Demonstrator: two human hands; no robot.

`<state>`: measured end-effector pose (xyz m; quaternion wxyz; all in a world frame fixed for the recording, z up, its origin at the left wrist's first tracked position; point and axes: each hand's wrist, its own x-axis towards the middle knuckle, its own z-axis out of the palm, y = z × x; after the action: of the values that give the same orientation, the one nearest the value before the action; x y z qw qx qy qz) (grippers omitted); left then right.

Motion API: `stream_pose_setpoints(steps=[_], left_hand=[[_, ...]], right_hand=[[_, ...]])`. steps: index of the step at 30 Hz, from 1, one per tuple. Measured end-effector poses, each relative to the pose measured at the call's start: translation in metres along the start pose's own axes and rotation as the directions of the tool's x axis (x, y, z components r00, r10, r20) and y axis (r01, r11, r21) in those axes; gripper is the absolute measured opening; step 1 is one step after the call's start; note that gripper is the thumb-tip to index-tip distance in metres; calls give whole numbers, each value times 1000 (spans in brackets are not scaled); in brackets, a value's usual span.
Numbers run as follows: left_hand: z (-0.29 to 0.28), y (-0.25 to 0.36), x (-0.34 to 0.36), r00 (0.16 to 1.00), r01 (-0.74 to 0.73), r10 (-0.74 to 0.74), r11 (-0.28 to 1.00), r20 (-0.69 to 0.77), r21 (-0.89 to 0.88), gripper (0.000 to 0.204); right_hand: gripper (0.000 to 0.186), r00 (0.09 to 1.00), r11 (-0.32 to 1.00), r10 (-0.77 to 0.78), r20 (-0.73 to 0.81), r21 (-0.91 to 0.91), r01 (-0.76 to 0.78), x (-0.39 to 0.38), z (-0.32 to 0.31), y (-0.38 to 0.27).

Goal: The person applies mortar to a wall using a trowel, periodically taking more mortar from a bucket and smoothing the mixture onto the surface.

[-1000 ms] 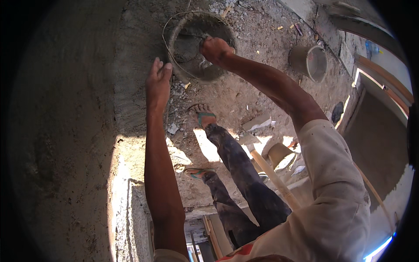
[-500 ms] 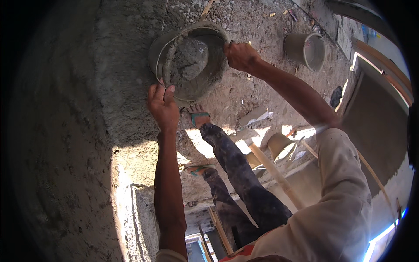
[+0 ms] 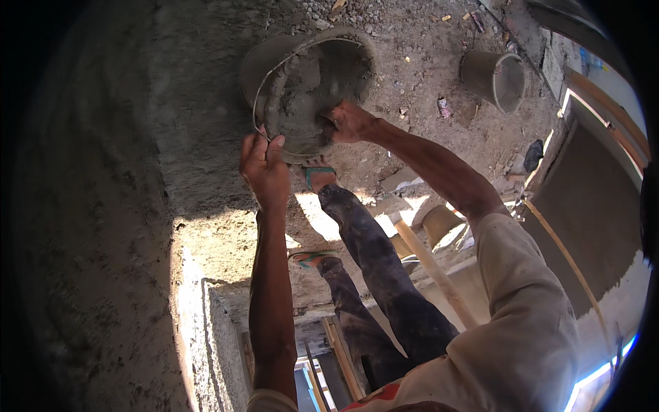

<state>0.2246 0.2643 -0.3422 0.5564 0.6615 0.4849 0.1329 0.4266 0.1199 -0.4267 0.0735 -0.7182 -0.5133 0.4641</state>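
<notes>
A grey bucket (image 3: pixel 348 71) with a thin wire handle tilts in front of me, its mouth facing me. Wet grey mortar (image 3: pixel 300 93) clings inside it. My left hand (image 3: pixel 266 170) is closed on the bucket's left rim by the end of the handle, thumb uppermost. My right hand (image 3: pixel 351 122) reaches into the mouth at the lower right, fingers curled against the mortar. The fingertips are in shadow, so what they grip cannot be made out. Another round grey container (image 3: pixel 251 63) shows partly behind the bucket.
An empty grey bucket (image 3: pixel 486 79) lies on its side at the far right. Rubble (image 3: pixel 343 17) litters the ground beyond. My sandalled foot (image 3: pixel 320 178) is just below the bucket. A wooden pole (image 3: pixel 436 271) slants beside my legs; a rough wall (image 3: pixel 96 206) rises left.
My right hand has let go of the bucket's right rim and moved down and left into its mouth. My left hand keeps its hold. The bucket has shifted slightly.
</notes>
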Motion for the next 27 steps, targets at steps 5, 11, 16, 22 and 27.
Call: stream_pose_setpoints(steps=[5, 11, 16, 22, 27], left_hand=[[-16, 0, 27, 995, 88, -88, 996, 48, 21, 37], [-33, 16, 61, 945, 304, -290, 949, 151, -79, 47], [-43, 28, 26, 903, 429, -416, 869, 106, -247, 58], [-144, 16, -180, 748, 545, -609, 790, 264, 281, 54], [-263, -16, -478, 705, 642, -708, 659, 37, 393, 54]], right_hand=[[25, 978, 937, 113, -174, 346, -46, -10, 13, -29], [33, 980, 851, 189, -64, 509, -131, -37, -33, -61], [36, 964, 831, 260, -48, 520, -198, -61, -57, -43], [30, 931, 819, 302, -207, 557, -142, -92, -83, -91], [12, 922, 517, 359, -146, 853, -66, -174, -103, -250]])
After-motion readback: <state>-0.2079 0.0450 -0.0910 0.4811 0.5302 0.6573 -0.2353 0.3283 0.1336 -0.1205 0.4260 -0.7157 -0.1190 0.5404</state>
